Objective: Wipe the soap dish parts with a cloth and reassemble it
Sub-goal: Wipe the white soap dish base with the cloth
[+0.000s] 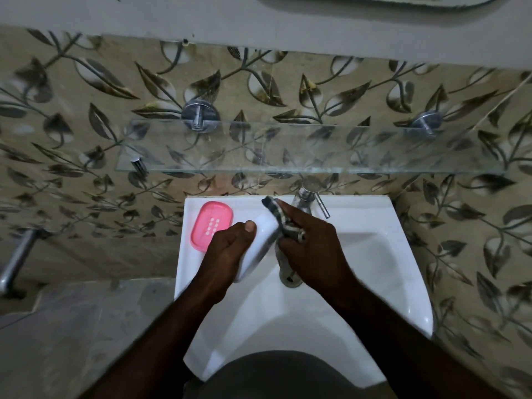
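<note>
Wipe underway: L hand (pixel 227 251) grips white base (pixel 263 243), R hand (pixel 313 249) pinches cloth (pixel 276 210) against it. Apart on basin ledge (pixel 359 208): pink insert (pixel 211 226); reassembly pending.

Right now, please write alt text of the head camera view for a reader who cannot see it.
Over a white sink, the left hand holds the white soap dish part while the right hand presses a grey cloth against it. The pink slotted part lies on the sink's back left rim.
</note>
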{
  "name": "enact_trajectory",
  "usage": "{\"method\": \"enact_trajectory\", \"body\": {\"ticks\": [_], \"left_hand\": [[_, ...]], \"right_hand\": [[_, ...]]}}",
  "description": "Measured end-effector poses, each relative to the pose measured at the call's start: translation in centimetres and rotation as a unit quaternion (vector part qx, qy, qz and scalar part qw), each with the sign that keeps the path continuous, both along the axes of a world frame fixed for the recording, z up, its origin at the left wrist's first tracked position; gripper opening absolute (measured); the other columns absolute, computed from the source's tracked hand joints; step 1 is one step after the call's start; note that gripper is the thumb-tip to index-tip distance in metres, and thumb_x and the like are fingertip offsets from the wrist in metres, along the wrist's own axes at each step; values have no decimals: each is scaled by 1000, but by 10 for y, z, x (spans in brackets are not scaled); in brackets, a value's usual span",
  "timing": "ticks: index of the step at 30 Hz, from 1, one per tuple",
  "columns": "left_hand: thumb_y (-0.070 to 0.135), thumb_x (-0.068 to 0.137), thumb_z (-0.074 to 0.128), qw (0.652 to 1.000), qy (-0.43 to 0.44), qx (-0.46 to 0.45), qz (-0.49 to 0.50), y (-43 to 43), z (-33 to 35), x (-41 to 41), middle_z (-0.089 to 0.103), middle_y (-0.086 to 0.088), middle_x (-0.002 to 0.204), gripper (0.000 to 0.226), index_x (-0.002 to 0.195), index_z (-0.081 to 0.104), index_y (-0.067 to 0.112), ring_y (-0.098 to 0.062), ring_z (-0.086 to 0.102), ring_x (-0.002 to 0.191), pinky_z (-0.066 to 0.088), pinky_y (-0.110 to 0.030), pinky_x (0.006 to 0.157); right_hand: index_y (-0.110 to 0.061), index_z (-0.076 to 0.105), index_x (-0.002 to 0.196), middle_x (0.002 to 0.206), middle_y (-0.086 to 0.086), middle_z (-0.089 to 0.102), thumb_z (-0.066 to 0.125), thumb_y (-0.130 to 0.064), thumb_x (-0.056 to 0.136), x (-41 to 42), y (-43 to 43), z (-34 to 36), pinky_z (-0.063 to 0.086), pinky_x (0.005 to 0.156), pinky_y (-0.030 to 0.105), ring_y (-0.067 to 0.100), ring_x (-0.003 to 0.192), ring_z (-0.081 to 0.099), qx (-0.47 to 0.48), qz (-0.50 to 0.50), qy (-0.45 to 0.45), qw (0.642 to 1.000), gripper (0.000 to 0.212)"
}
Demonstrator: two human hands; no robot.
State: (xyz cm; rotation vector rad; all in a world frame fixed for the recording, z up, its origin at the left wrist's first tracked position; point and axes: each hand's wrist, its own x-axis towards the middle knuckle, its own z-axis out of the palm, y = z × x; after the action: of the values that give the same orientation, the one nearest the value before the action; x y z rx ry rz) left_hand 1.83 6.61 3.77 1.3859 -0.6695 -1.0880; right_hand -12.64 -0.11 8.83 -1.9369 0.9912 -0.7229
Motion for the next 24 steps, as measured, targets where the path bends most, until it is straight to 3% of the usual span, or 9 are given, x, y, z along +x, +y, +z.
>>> {"method": "enact_trajectory", "body": {"ticks": [2, 6, 12, 14, 15, 16, 18, 21, 24], "left_hand": [[63, 76, 60, 999, 50, 15, 16, -2, 0, -2, 72, -10, 101, 52, 85, 74, 13, -29, 65, 98, 46, -42, 92], [60, 73, 58, 980, 198, 32, 14, -7, -1, -4, 74, -16, 105, 50, 95, 79, 19, -31, 69, 98, 56, -38, 87], [63, 86, 41, 929, 369, 11, -15, -8, -7, -7, 65, -16, 126, 68, 124, 64, 12, -32, 64, 110, 49, -44, 93], [65, 88, 38, 917, 399, 4, -12, -8, -9, -4, 63, -17, 127, 71, 127, 62, 11, -33, 62, 110, 48, -46, 95], [65, 88, 38, 913, 408, 1, -2, -8, -11, -2, 64, -17, 125, 71, 125, 63, 11, -33, 63, 108, 48, -46, 94], [64, 88, 38, 911, 412, -4, 6, -9, -13, 2, 65, -16, 122, 69, 122, 65, 11, -32, 64, 105, 49, -46, 93], [64, 89, 37, 911, 413, -13, 7, -11, -15, 8, 70, -12, 111, 64, 113, 72, 15, -29, 68, 96, 50, -45, 88], [71, 83, 36, 916, 401, 10, -19, -15, -14, 13, 73, -12, 101, 70, 103, 76, 18, -28, 70, 85, 54, -42, 77], [79, 76, 34, 907, 411, 43, -79, -18, -10, 1, 71, -16, 110, 84, 112, 72, 14, -31, 70, 91, 56, -40, 78]], "right_hand": [[-46, 63, 121, 93, -22, 74, 54, 2, 67, 1, -3, 0, 54, 65, 13, 6, 77, 70, 45, -18, -6, 999, 72], [-24, 62, 129, 122, -11, 67, 58, 4, 68, 5, 6, -2, 35, 89, -2, -21, 106, 53, 5, -18, 0, 1000, 67], [-11, 61, 129, 125, -9, 54, 63, 12, 71, 2, 6, -8, 26, 100, -2, -3, 116, 48, -89, 9, 59, 994, 62], [-16, 67, 122, 115, -5, 67, 62, 6, 73, -2, 1, -2, 45, 94, 11, 5, 104, 62, -21, 27, 73, 997, 54], [-18, 71, 115, 99, -1, 74, 60, -1, 74, -6, -4, 3, 57, 80, 24, 13, 87, 70, 51, 48, 76, 995, 46], [-20, 74, 104, 80, 5, 75, 59, -8, 75, -9, -8, 7, 57, 59, 30, 19, 68, 70, 127, 70, 59, 988, 35], [-19, 73, 92, 66, 12, 71, 63, -23, 74, -17, -17, 14, 49, 44, 33, 22, 51, 63, 217, 57, -15, 974, 21], [-21, 74, 93, 63, 3, 70, 66, -26, 75, -18, -28, 16, 48, 47, 31, 18, 48, 59, 197, -41, -42, 979, 21], [-18, 73, 105, 90, 2, 71, 62, 1, 72, -4, -26, 21, 52, 77, 36, 21, 79, 64, 32, -73, 22, 997, 39]]}}
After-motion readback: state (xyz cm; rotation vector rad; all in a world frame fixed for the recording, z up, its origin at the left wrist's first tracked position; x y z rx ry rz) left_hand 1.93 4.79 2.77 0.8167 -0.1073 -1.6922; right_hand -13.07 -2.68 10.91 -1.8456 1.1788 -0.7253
